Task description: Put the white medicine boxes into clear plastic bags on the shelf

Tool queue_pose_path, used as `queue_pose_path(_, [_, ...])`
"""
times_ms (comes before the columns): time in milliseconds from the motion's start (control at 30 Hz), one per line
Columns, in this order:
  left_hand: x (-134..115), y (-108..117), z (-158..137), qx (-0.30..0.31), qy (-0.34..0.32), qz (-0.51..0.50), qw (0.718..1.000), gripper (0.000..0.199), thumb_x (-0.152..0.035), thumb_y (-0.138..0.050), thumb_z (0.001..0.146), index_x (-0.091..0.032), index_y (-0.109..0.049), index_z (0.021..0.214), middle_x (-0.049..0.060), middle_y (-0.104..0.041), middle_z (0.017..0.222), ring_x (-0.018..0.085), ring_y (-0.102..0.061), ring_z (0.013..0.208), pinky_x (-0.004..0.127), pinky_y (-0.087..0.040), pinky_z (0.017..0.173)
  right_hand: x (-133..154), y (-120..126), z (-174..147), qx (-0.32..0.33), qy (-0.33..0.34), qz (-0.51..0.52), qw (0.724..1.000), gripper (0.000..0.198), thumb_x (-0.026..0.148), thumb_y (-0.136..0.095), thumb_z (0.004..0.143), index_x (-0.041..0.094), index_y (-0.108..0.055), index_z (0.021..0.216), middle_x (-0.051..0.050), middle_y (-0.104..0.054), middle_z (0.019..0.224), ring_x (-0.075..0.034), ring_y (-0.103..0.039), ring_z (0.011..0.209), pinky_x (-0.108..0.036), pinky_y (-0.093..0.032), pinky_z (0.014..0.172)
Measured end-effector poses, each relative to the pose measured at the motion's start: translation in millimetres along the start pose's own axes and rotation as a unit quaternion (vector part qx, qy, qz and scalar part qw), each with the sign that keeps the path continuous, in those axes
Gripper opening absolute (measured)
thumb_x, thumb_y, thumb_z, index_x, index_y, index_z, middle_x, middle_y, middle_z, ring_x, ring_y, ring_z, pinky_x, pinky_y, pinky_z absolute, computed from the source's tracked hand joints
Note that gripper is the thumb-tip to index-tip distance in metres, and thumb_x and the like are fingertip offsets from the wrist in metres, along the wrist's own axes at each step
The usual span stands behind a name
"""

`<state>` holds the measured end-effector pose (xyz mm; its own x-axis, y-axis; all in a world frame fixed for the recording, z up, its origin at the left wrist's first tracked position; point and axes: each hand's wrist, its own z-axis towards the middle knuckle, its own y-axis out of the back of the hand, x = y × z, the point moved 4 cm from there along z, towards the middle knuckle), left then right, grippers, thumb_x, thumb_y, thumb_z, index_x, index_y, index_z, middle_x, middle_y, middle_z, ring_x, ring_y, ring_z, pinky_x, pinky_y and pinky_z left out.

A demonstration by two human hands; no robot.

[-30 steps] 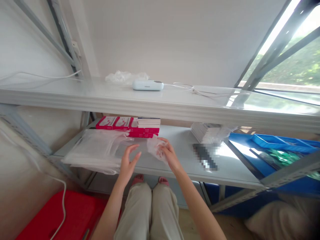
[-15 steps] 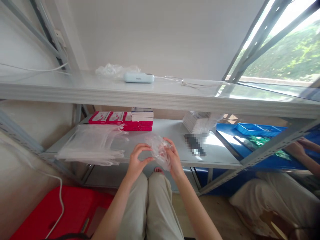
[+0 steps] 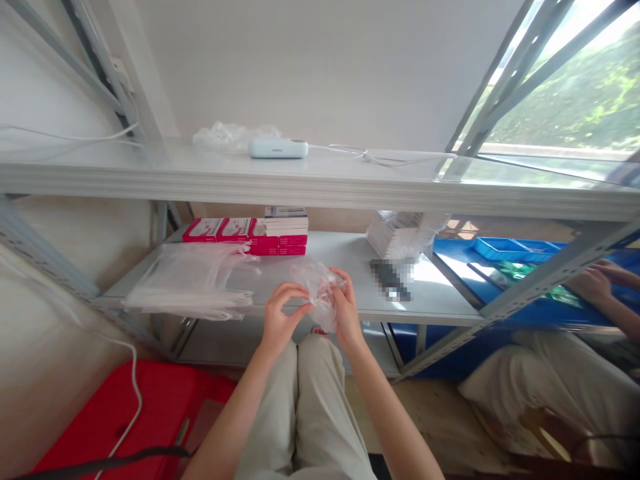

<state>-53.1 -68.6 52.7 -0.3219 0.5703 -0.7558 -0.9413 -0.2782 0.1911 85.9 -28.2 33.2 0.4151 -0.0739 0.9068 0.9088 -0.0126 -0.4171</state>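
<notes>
A clear plastic bag (image 3: 325,312), crumpled and thin, is held up between two bare hands, in front of the edge of the lower shelf (image 3: 345,250) and above the person's knees. Its left side is pinched between the thumb and forefinger of the left hand (image 3: 289,311), which are brought close together at the film. Its right side is gripped in the fingers of the right hand (image 3: 345,303). Whether anything is contained in the bag cannot be told.

On the lower shelf, to the left, a pile of translucent pouches (image 3: 183,280) is laid flat, its front overhanging the edge. Behind it pink-and-white boxes (image 3: 235,230) are lined up, with white boxes (image 3: 286,225) stacked on their right end. Farther right, a white stack (image 3: 393,237) is partly covered by clear plastic, and a dark object (image 3: 390,279) is obscured by pixelation. A pale device (image 3: 279,149) is set on the upper shelf (image 3: 350,177). At the far right, a co-worker's hand (image 3: 591,287) is seen near green material (image 3: 517,272) on a blue surface (image 3: 457,257).
</notes>
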Motion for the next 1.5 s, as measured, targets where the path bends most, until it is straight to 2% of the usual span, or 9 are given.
queue_pose_path(267, [29.1, 6.2, 11.8, 0.031, 0.099, -0.138, 0.985, 0.022, -0.039, -0.068, 0.074, -0.020, -0.057, 0.073, 0.003, -0.062, 0.080, 0.017, -0.060, 0.077, 0.028, -0.049, 0.072, 1.8, 12.0, 5.7, 0.012, 0.025, -0.064, 0.998, 0.044, 0.035, -0.055, 0.074, 0.028, -0.044, 0.116, 0.002, -0.062, 0.081, -0.014, -0.058, 0.064, -0.026, -0.050, 0.060])
queue_pose_path(500, [97.1, 33.7, 62.2, -0.100, 0.156, -0.101, 0.977, 0.036, -0.051, -0.065, 0.069, -0.022, -0.046, 0.078, -0.002, -0.055, 0.068, 0.012, -0.055, 0.057, 0.023, -0.045, 0.050, 21.6, 54.4, 67.0, 0.208, -0.118, -0.145, 0.960, 0.048, 0.027, -0.056, 0.079, 0.025, -0.051, 0.126, -0.002, -0.071, 0.087, -0.012, -0.064, 0.058, -0.025, -0.053, 0.058])
queue_pose_path(700, [138.8, 29.0, 97.3, -0.106, 0.164, 0.049, 0.980, 0.027, -0.044, -0.057, 0.076, -0.021, -0.044, 0.070, -0.001, -0.058, 0.065, 0.011, -0.050, 0.048, 0.024, -0.038, 0.048, 26.5, 93.1, 138.6, 0.152, -0.165, -0.173, 0.959, 0.016, 0.014, -0.058, 0.076, 0.013, -0.070, 0.088, -0.009, -0.072, 0.079, -0.014, -0.067, 0.067, -0.023, -0.056, 0.063])
queue_pose_path(867, [166.8, 16.6, 113.2, -0.095, 0.224, 0.123, 0.962, 0.017, -0.031, -0.059, 0.075, -0.021, -0.048, 0.069, 0.002, -0.062, 0.070, 0.016, -0.060, 0.064, 0.026, -0.042, 0.061, 23.9, 108.2, 176.0, 0.043, -0.103, -0.212, 0.971, 0.017, 0.018, -0.055, 0.080, 0.012, -0.068, 0.090, -0.014, -0.071, 0.095, -0.015, -0.068, 0.071, -0.026, -0.055, 0.067])
queue_pose_path(1033, [186.9, 9.5, 123.3, -0.070, 0.234, 0.118, 0.962, 0.013, -0.028, -0.061, 0.074, -0.019, -0.051, 0.071, 0.001, -0.062, 0.068, 0.015, -0.059, 0.059, 0.026, -0.042, 0.060, 12.4, 117.9, 190.6, 0.001, -0.051, -0.264, 0.963, 0.045, 0.021, -0.060, 0.076, 0.018, -0.056, 0.121, -0.014, -0.060, 0.122, -0.016, -0.067, 0.084, -0.027, -0.054, 0.067])
queue_pose_path(1133, [194.8, 3.9, 124.6, -0.051, 0.235, 0.108, 0.965, 0.013, -0.028, -0.061, 0.074, -0.019, -0.052, 0.075, 0.000, -0.063, 0.070, 0.012, -0.057, 0.051, 0.025, -0.042, 0.056, 1.1, 111.1, 191.8, 0.065, 0.002, -0.367, 0.928, 0.071, 0.015, -0.071, 0.061, 0.023, -0.051, 0.128, -0.011, -0.059, 0.123, -0.018, -0.065, 0.089, -0.029, -0.054, 0.070])
queue_pose_path(1233, [199.0, 0.6, 123.0, -0.037, 0.239, 0.102, 0.965, 0.014, -0.029, -0.061, 0.075, -0.018, -0.052, 0.076, -0.001, -0.063, 0.069, 0.010, -0.054, 0.045, 0.023, -0.041, 0.053, -11.6, 102.5, 191.9, 0.122, 0.029, -0.476, 0.871, 0.053, 0.014, -0.073, 0.060, 0.018, -0.064, 0.112, -0.007, -0.068, 0.098, -0.019, -0.066, 0.082, -0.031, -0.052, 0.075])
queue_pose_path(1367, [199.8, 3.8, 119.8, -0.025, 0.246, 0.111, 0.963, 0.015, -0.029, -0.063, 0.074, -0.018, -0.053, 0.075, -0.001, -0.063, 0.066, 0.011, -0.056, 0.046, 0.024, -0.042, 0.053, -15.0, 101.7, 195.6, 0.080, 0.041, -0.544, 0.834, 0.017, 0.014, -0.071, 0.065, 0.014, -0.071, 0.082, -0.008, -0.068, 0.080, -0.024, -0.063, 0.085, -0.037, -0.046, 0.084])
queue_pose_path(1500, [197.0, 10.0, 119.8, -0.045, 0.255, 0.153, 0.954, 0.012, -0.027, -0.061, 0.075, -0.018, -0.053, 0.073, 0.001, -0.062, 0.064, 0.015, -0.058, 0.051, 0.027, -0.043, 0.059, -8.6, 102.0, 197.1, 0.031, 0.064, -0.568, 0.820, 0.027, 0.020, -0.063, 0.075, 0.015, -0.068, 0.101, -0.012, -0.063, 0.104, -0.023, -0.059, 0.094, -0.037, -0.043, 0.087])
